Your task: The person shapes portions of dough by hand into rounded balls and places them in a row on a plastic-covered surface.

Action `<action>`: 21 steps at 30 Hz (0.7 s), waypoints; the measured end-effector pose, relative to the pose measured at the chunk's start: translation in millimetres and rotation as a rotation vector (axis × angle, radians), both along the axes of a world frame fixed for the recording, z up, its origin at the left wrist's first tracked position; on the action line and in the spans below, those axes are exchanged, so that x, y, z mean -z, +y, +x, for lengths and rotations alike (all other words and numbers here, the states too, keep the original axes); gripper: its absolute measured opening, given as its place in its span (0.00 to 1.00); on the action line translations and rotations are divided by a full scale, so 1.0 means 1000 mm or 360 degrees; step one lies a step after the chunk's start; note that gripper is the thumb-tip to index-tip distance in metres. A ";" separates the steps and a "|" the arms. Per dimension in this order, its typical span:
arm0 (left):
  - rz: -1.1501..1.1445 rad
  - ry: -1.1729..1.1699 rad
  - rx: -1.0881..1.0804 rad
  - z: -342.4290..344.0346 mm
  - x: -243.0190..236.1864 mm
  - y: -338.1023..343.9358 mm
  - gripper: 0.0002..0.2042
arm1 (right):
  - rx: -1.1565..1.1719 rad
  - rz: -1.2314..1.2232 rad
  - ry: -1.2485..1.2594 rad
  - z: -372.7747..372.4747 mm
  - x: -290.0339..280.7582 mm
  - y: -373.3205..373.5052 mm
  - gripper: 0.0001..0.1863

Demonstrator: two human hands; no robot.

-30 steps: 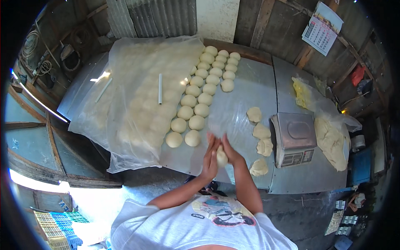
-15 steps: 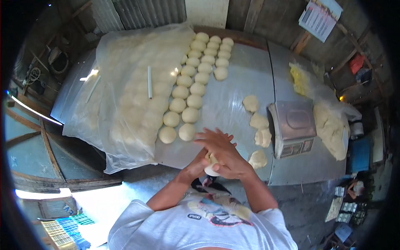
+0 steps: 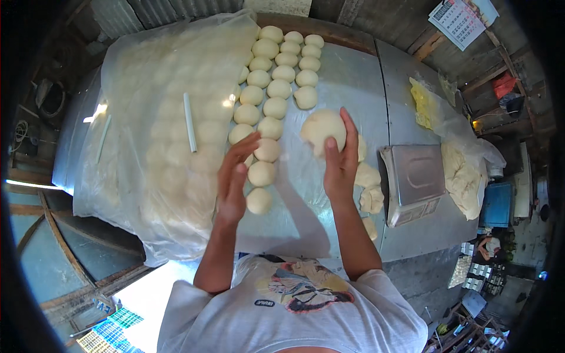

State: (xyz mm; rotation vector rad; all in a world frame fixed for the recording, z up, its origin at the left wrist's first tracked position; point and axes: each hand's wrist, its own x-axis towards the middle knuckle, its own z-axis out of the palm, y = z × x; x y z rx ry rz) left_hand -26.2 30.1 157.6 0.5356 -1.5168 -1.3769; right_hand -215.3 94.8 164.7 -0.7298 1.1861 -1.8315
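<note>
A smooth, pale dough ball (image 3: 323,130) rests in my right hand (image 3: 341,162), thumb on its near side and fingers along its right, above the metal tabletop. My left hand (image 3: 231,185) is apart from it, empty, its fingers stretched out over the near end of the rows of dough balls (image 3: 275,107). It hides some of those balls; whether it touches any I cannot tell. Rougher dough pieces (image 3: 368,175) lie in a line to the right of my right forearm, partly hidden behind my right hand and arm.
Left of the rows, a clear plastic sheet (image 3: 147,147) covers many more balls, with a white tube (image 3: 189,120) on top. A metal weighing scale (image 3: 415,176) stands at the right, beside a large dough mass (image 3: 461,182) partly under plastic. A calendar (image 3: 458,23) hangs on the wall.
My hands, together round the dough near the table's front edge before, have separated. The right has carried the dough ball forward; the left has moved left, towards the rows.
</note>
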 end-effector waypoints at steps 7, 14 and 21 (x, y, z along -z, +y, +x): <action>0.0771 -0.0258 -0.0220 0.016 0.068 -0.028 0.14 | 0.0428 0.0851 0.2170 -0.071 0.210 -0.106 0.33; 0.0865 -0.0503 -0.0378 0.030 0.106 -0.047 0.12 | 0.0650 0.1634 0.2460 -0.148 0.201 -0.074 0.37; 0.1003 -0.0586 0.0362 -0.056 0.162 0.016 0.12 | 0.0968 0.1271 0.1784 -0.155 0.199 0.000 0.21</action>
